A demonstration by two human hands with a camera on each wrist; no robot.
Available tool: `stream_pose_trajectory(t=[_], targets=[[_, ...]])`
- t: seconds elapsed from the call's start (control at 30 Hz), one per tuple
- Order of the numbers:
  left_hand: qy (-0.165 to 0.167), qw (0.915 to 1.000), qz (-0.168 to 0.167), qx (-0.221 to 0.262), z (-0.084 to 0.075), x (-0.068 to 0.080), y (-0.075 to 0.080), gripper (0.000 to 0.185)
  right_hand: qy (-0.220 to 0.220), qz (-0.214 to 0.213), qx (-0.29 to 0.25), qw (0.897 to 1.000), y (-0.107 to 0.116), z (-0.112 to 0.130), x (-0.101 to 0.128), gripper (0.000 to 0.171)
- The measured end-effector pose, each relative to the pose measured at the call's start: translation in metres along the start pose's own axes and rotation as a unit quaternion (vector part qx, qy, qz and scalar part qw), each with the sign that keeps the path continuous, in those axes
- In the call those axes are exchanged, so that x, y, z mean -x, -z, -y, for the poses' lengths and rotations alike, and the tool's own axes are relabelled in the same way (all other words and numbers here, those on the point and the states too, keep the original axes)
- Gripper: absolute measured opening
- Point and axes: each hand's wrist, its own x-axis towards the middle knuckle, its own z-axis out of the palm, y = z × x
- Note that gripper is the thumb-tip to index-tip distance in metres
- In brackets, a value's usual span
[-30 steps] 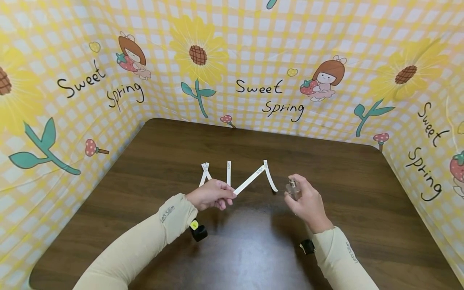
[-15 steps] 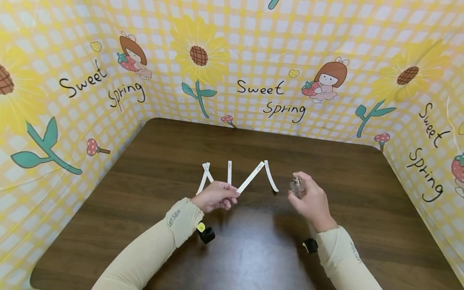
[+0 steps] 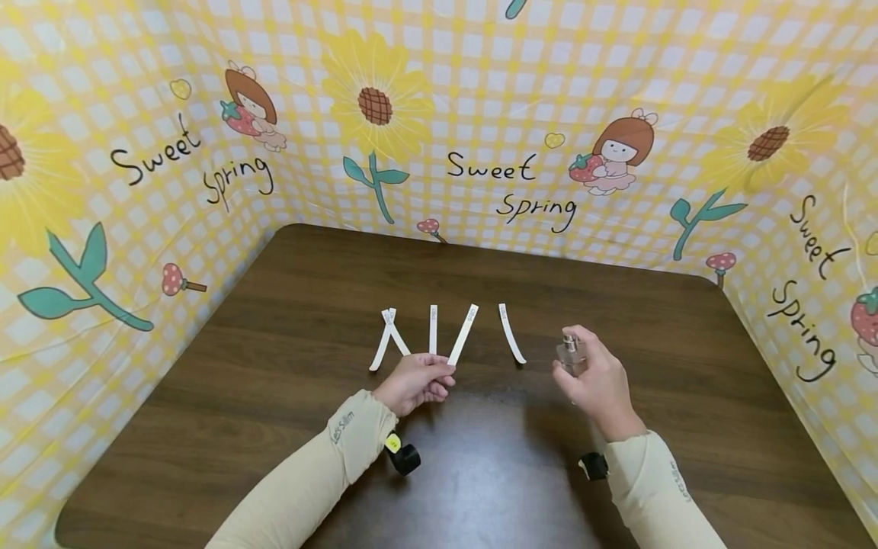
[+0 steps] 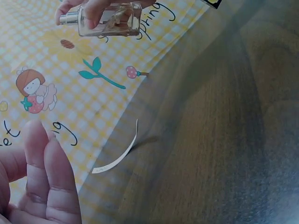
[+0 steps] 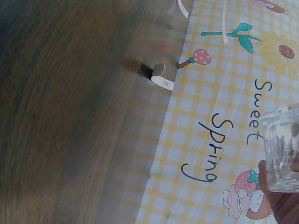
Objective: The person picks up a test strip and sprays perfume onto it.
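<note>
My left hand [image 3: 439, 374] pinches the lower end of a white paper strip [image 3: 463, 332], which points up and away over the brown table [image 3: 302, 274]. My right hand [image 3: 583, 358] grips a small clear glass spray bottle [image 3: 571, 352], its nozzle up, to the right of the held strip. The left wrist view shows my curled left fingers [image 4: 44, 177] and, beyond them, the bottle [image 4: 110, 18] in my right hand. In the right wrist view the bottle's glass base [image 5: 282, 149] fills the lower right.
More white strips lie on the table: a crossed pair [image 3: 387, 335], a straight one [image 3: 433, 329] and a curved one [image 3: 511, 343], the curved one also seen as a strip [image 4: 117, 158] [image 5: 162, 77]. A yellow checked "Sweet Spring" backdrop [image 3: 494, 99] walls three sides.
My left hand has swung the held strip from leaning far right to nearly upright, away from the curved strip. My right hand with the bottle has shifted slightly right and away.
</note>
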Motion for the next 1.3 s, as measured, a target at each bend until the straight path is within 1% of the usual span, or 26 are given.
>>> stream_pose_trajectory(t=[0.2, 0.43, 0.53, 0.73, 0.8, 0.9, 1.1, 1.3], targets=[[-0.014, 0.9995, -0.026, 0.006, 0.003, -0.006, -0.002, 0.02, -0.009, -0.006, 0.003, 1.0, 0.002, -0.003, 0.003, 0.048], [-0.017, 0.9976, -0.062, 0.025, 0.01, -0.019, -0.005, 0.015, -0.014, -0.004, 0.009, 1.0, 0.005, -0.006, 0.005, 0.048], [-0.021, 0.9971, -0.068, 0.027, 0.012, -0.024, -0.007, 0.015, -0.019, -0.004, 0.011, 1.0, 0.007, -0.007, 0.006, 0.048], [-0.005, 0.9961, -0.082, 0.03, 0.015, -0.032, -0.011, 0.014, -0.03, -0.004, 0.013, 0.999, 0.009, -0.011, 0.008, 0.048], [-0.005, 0.9959, -0.085, 0.033, 0.015, -0.035, -0.013, 0.015, -0.031, -0.004, 0.015, 0.999, 0.01, -0.011, 0.008, 0.048], [0.0, 0.9956, -0.085, 0.04, 0.014, -0.038, -0.016, 0.016, -0.029, -0.004, 0.015, 0.999, 0.011, -0.011, 0.007, 0.048], [0.014, 0.9941, -0.093, 0.054, 0.01, -0.044, -0.024, 0.012, -0.033, 0.0, 0.016, 0.999, 0.013, -0.01, 0.008, 0.047], [0.013, 0.9936, -0.101, 0.048, 0.009, -0.049, -0.03, 0.016, -0.04, 0.004, 0.017, 0.999, 0.013, -0.009, 0.008, 0.047]])
